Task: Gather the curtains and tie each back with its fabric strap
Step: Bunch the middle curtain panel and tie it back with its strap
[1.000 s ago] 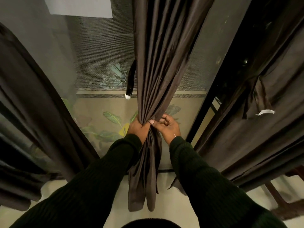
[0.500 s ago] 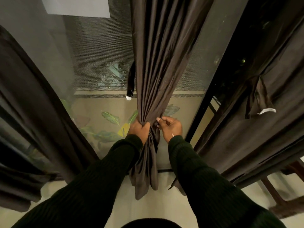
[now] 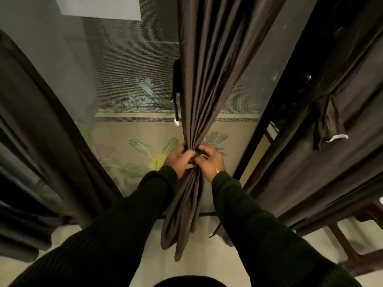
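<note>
A dark brown middle curtain (image 3: 209, 83) hangs in front of the window, bunched into a narrow bundle at waist height. My left hand (image 3: 179, 159) grips the bundle from the left and my right hand (image 3: 210, 160) pinches it from the right, fingertips meeting at the front. A dark fabric strap (image 3: 176, 94) with a white tip dangles behind the curtain's left edge, above my hands. The right curtain (image 3: 335, 158) carries its own strap (image 3: 327, 123) with a white tag, hanging loose. The left curtain (image 3: 41, 141) hangs spread at the left.
Behind the curtains is a mesh window screen (image 3: 132, 75) with leafy plants (image 3: 143, 154) on a ledge outside. A dark window frame post (image 3: 267, 112) stands right of the bundle. A wooden furniture frame (image 3: 352, 251) sits on the pale floor at lower right.
Both hands have closed in tighter on the bundle; the right hand moved from beside the folds onto their front. The curtain's lower end has lifted and swung slightly.
</note>
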